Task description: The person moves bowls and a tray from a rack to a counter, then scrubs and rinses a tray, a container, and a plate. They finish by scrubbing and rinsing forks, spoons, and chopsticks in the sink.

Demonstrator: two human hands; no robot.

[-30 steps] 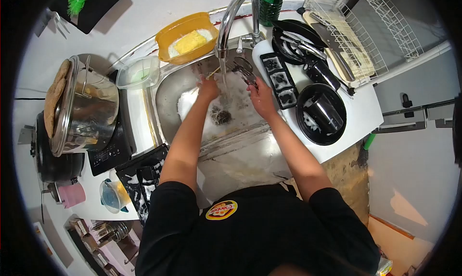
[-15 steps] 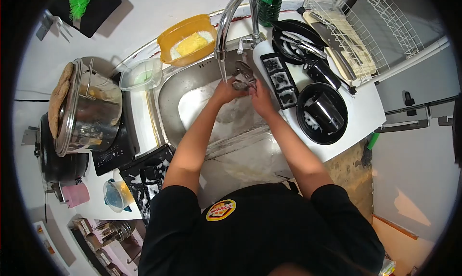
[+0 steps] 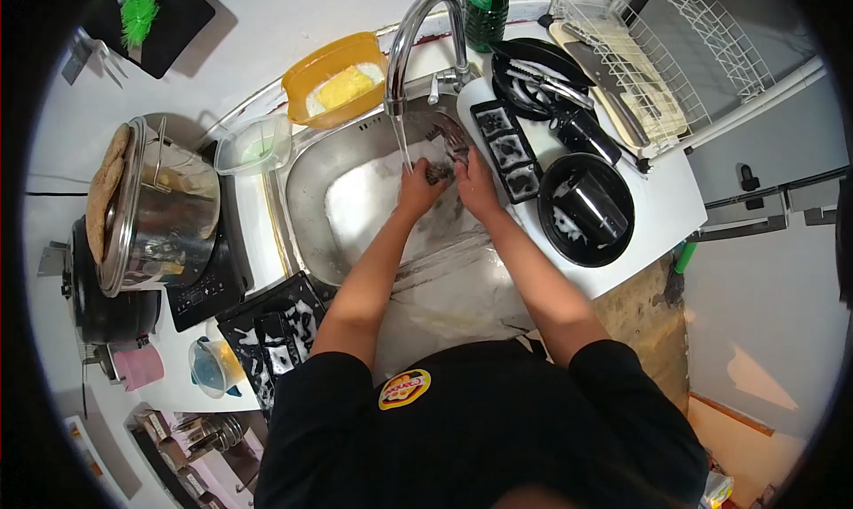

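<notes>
Water runs from the curved faucet (image 3: 397, 91) into the steel sink (image 3: 306, 185). My left hand (image 3: 418, 192) is in the stream, its fingers closed round something dark and small that I cannot make out. Close beside it, my right hand (image 3: 476, 186) grips metal utensils (image 3: 451, 134), whose fork-like ends point up toward the back of the sink. Below both hands a white soapy basin or board (image 3: 355, 202) lies in the sink.
Right of the sink are a black three-part tray (image 3: 507, 150), a soapy black bowl (image 3: 555, 229) and a black pan (image 3: 511, 60). An orange basin (image 3: 298, 87), clear container (image 3: 233, 158) and large pot (image 3: 182, 216) stand left.
My hands have moved slightly apart and a little lower in the sink, with the utensils now by my right hand. The whole view has shifted slightly left.
</notes>
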